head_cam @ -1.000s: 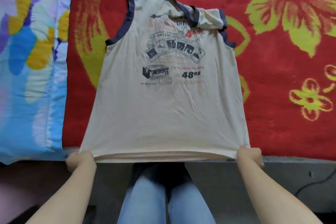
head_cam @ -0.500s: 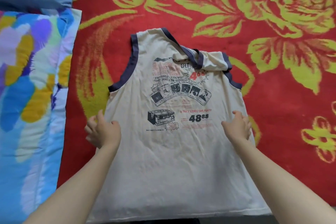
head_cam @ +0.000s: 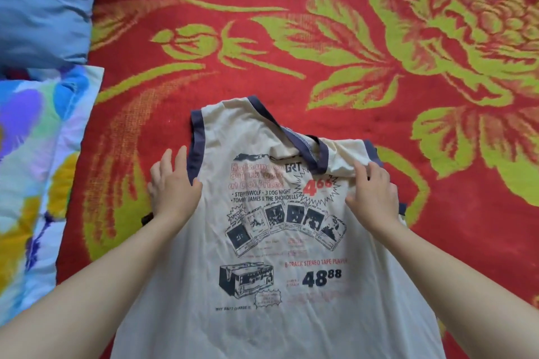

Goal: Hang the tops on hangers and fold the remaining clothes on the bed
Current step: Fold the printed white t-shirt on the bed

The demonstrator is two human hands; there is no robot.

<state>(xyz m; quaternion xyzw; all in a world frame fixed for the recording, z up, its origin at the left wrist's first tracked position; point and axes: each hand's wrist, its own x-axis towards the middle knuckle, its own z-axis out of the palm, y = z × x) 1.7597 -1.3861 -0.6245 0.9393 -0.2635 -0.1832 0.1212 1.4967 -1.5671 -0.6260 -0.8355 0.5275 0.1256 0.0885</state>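
My left hand [head_cam: 175, 186] lies flat with its fingers straight. The palm is on the navy-trimmed left armhole of the sleeveless printed top [head_cam: 277, 256], and the fingertips reach past it onto the red floral blanket [head_cam: 379, 67]. It holds nothing.

My right hand [head_cam: 373, 195] rests on the opposite shoulder [head_cam: 347, 154] with its fingers lightly bent and the thumb splayed away from them. The tips press the cloth, and I see no pinch.

The top lies face up on the blanket, hem toward me. That shoulder is flopped over on itself, and the navy neckband [head_cam: 306, 151] is twisted across the print.

I judge this top to be thin, light cotton jersey: limp, stretchy, not fragile, and clingy enough on the fuzzy blanket to drag and wrinkle instead of sliding. Pressing flat only smooths it. To lift it I would pinch both shoulder straps near the bound trim, where the doubled seam gives the firmest hold, after unfolding the flopped side. It has 2 wide armholes, so it should take a hanger easily. No hanger is in view.

A blue pillow [head_cam: 43, 3] and a flowered quilt [head_cam: 38, 169] lie well to the left.
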